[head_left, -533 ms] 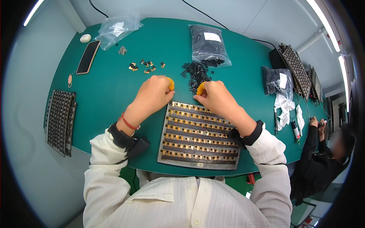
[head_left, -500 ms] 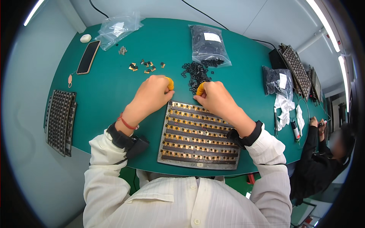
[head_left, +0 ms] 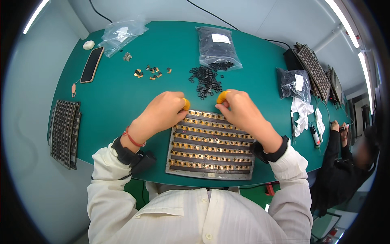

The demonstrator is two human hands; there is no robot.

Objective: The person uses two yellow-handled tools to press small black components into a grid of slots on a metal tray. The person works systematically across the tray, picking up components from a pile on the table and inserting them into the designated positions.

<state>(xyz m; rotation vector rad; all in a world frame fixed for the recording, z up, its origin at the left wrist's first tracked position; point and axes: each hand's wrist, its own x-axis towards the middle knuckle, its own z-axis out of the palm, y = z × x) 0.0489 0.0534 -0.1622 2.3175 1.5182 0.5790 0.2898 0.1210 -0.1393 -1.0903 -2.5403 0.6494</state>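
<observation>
A metal tray (head_left: 208,140) holds several rows of small gold parts with black pieces on them. My left hand (head_left: 164,109) is at its far left corner, fingers closed in a pinch, a yellow finger cover on one finger. Just beyond the far edge of the tray, my right hand (head_left: 240,109) is also pinched closed and wears a yellow cover. Whatever the fingertips hold is too small or hidden. Beyond the hands lies a heap of small black plastic pieces (head_left: 206,82). Loose gold and black parts (head_left: 153,72) are scattered to its left.
Clear bags of black pieces (head_left: 219,45) (head_left: 293,84) lie at the back and right. A phone (head_left: 92,65), a plastic bag (head_left: 122,35) and stacked trays (head_left: 65,132) are at left. White cloth (head_left: 301,116) and more trays (head_left: 315,69) are at right, near a co-worker (head_left: 343,175).
My left hand has come nearer, onto the tray's far left corner. My right hand has shifted right, away from the black heap. The whole view has slid slightly left.
</observation>
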